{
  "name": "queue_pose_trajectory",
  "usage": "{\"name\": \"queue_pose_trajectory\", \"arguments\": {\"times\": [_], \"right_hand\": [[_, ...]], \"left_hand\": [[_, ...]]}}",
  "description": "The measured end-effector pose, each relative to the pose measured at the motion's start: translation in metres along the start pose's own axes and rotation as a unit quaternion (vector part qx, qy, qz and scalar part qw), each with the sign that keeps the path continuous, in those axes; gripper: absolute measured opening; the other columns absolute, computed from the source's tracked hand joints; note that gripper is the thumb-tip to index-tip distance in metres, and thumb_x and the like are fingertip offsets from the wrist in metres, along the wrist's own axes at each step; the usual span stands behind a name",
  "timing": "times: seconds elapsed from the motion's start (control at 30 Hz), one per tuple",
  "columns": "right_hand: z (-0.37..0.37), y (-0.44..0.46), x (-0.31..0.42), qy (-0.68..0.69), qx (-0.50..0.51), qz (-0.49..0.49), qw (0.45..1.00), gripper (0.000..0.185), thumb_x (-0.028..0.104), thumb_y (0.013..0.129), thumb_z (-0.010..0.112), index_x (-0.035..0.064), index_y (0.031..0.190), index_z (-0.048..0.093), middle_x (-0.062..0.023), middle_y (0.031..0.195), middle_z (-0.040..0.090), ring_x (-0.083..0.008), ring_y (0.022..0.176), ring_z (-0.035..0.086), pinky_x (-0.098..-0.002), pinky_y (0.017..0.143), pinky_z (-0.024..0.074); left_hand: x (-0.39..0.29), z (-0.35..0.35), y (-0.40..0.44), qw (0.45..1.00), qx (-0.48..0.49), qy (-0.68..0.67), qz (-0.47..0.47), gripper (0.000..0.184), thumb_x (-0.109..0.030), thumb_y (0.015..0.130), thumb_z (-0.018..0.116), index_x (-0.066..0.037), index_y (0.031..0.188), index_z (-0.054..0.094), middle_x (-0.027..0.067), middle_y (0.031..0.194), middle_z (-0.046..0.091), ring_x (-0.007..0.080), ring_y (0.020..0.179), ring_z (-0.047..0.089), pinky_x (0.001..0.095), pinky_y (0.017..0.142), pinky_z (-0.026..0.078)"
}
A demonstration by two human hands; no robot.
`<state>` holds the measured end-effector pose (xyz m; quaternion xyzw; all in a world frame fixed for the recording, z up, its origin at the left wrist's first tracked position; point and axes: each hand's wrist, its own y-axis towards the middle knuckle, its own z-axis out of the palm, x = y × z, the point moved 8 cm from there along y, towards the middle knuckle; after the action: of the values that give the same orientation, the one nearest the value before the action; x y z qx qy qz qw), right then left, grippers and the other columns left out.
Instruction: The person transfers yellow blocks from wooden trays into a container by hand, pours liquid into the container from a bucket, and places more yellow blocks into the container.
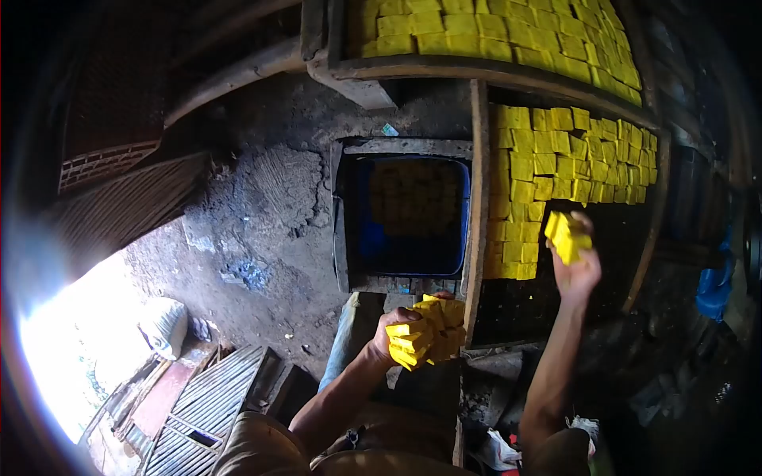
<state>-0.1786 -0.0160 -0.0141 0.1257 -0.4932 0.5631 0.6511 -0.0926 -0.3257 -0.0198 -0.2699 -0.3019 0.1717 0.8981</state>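
My left hand (384, 336) is closed round a stack of yellow tofu blocks (432, 332), low in front of my body and left of a wooden rail. My right hand (579, 274) grips a few more yellow tofu blocks (567, 236) above the dark part of a wood-framed tray (591, 254). Rows of the same blocks (548, 151) lie in that tray, just beyond this hand. How many pieces each hand has cannot be made out.
A dark blue square tub (467, 214) in a wooden frame (401, 147) stands at centre, with dim blocks inside. Another tray of yellow blocks (492, 32) lies at the far side. Slatted racks (210, 404) and a white sack (164, 327) are at left, near bright light.
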Motion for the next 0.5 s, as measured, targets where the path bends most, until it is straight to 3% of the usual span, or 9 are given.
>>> {"name": "queue_pose_trajectory", "arguments": {"times": [0.13, 0.2, 0.27, 0.3, 0.37, 0.4, 0.43, 0.47, 0.5], "right_hand": [[0.107, -0.050, -0.044, 0.182, 0.087, 0.081, 0.976, 0.069, 0.032, 0.077, 0.066, 0.0147, 0.138, 0.041, -0.0213, 0.130, 0.050, -0.0435, 0.108, 0.056, -0.0422, 0.076, 0.0516], [0.136, -0.056, -0.110, 0.229, 0.105, 0.163, 0.954, 0.068, 0.027, 0.074, 0.065, 0.0175, 0.137, 0.042, -0.0202, 0.117, 0.054, -0.0306, 0.081, 0.061, -0.0366, 0.059, 0.0487], [0.163, -0.031, -0.171, 0.133, 0.066, 0.174, 0.973, 0.050, 0.013, 0.073, 0.065, 0.0122, 0.121, 0.049, -0.0095, 0.096, 0.053, -0.0184, 0.064, 0.053, -0.0273, 0.046, 0.0409], [0.154, -0.016, -0.208, 0.034, 0.009, 0.194, 0.980, 0.049, 0.009, 0.072, 0.065, 0.0130, 0.119, 0.050, -0.0079, 0.097, 0.053, -0.0163, 0.067, 0.053, -0.0266, 0.047, 0.0414], [0.124, 0.028, -0.279, -0.161, 0.019, 0.221, 0.962, 0.046, 0.005, 0.073, 0.067, 0.0149, 0.116, 0.053, -0.0053, 0.100, 0.054, -0.0157, 0.078, 0.056, -0.0269, 0.056, 0.0473], [0.108, 0.056, -0.301, -0.338, 0.015, 0.191, 0.922, 0.052, 0.006, 0.067, 0.074, 0.0145, 0.115, 0.055, -0.0041, 0.100, 0.055, -0.0180, 0.081, 0.059, -0.0318, 0.063, 0.0507], [0.093, 0.088, -0.315, -0.577, 0.083, 0.006, 0.813, 0.056, 0.007, 0.063, 0.078, 0.0127, 0.114, 0.056, -0.0106, 0.098, 0.060, -0.0268, 0.091, 0.062, -0.0370, 0.078, 0.0522], [0.107, 0.107, -0.312, -0.685, 0.117, -0.048, 0.718, 0.055, 0.011, 0.067, 0.076, 0.0105, 0.119, 0.057, -0.0177, 0.110, 0.063, -0.0357, 0.110, 0.058, -0.0422, 0.095, 0.0469], [0.092, 0.129, -0.328, -0.691, 0.116, -0.043, 0.712, 0.055, 0.011, 0.067, 0.076, 0.0105, 0.119, 0.057, -0.0177, 0.110, 0.063, -0.0357, 0.110, 0.058, -0.0422, 0.095, 0.0469]], "left_hand": [[-0.031, -0.063, -0.019, 0.999, -0.026, -0.006, 0.022, 0.053, -0.022, 0.078, 0.057, 0.006, 0.122, 0.051, 0.0182, 0.102, 0.065, 0.0291, 0.085, 0.066, 0.0421, 0.080, 0.055], [-0.052, -0.065, -0.031, 0.999, -0.014, 0.014, 0.036, 0.059, -0.023, 0.076, 0.058, 0.003, 0.127, 0.048, 0.0199, 0.108, 0.061, 0.0328, 0.093, 0.063, 0.0453, 0.084, 0.052], [-0.074, -0.053, -0.045, 0.998, -0.005, 0.044, 0.052, 0.066, -0.024, 0.073, 0.059, -0.001, 0.132, 0.044, 0.0217, 0.115, 0.057, 0.0366, 0.100, 0.060, 0.0486, 0.089, 0.048], [-0.085, -0.042, -0.049, 0.995, 0.006, 0.077, 0.057, 0.078, -0.028, 0.068, 0.063, -0.006, 0.138, 0.039, 0.0244, 0.125, 0.050, 0.0441, 0.114, 0.053, 0.0575, 0.099, 0.042], [-0.104, -0.026, -0.052, 0.993, 0.045, 0.043, 0.100, 0.078, -0.029, 0.066, 0.065, -0.006, 0.136, 0.040, 0.0237, 0.125, 0.049, 0.0448, 0.114, 0.052, 0.0577, 0.099, 0.041], [-0.113, -0.024, -0.052, 0.991, 0.063, 0.027, 0.118, 0.075, -0.028, 0.066, 0.066, -0.006, 0.133, 0.041, 0.0230, 0.124, 0.049, 0.0449, 0.115, 0.051, 0.0577, 0.098, 0.041], [-0.119, -0.030, -0.050, 0.990, 0.082, 0.016, 0.111, 0.074, -0.028, 0.066, 0.067, -0.006, 0.132, 0.042, 0.0227, 0.123, 0.049, 0.0444, 0.116, 0.050, 0.0578, 0.099, 0.041], [-0.124, -0.036, -0.048, 0.989, 0.101, 0.006, 0.103, 0.073, -0.027, 0.065, 0.068, -0.006, 0.131, 0.042, 0.0223, 0.122, 0.049, 0.0438, 0.117, 0.050, 0.0578, 0.099, 0.040], [-0.128, -0.049, -0.047, 0.991, 0.098, 0.001, 0.092, 0.074, -0.027, 0.065, 0.069, -0.005, 0.130, 0.042, 0.0222, 0.122, 0.049, 0.0432, 0.118, 0.049, 0.0580, 0.099, 0.040]]}}
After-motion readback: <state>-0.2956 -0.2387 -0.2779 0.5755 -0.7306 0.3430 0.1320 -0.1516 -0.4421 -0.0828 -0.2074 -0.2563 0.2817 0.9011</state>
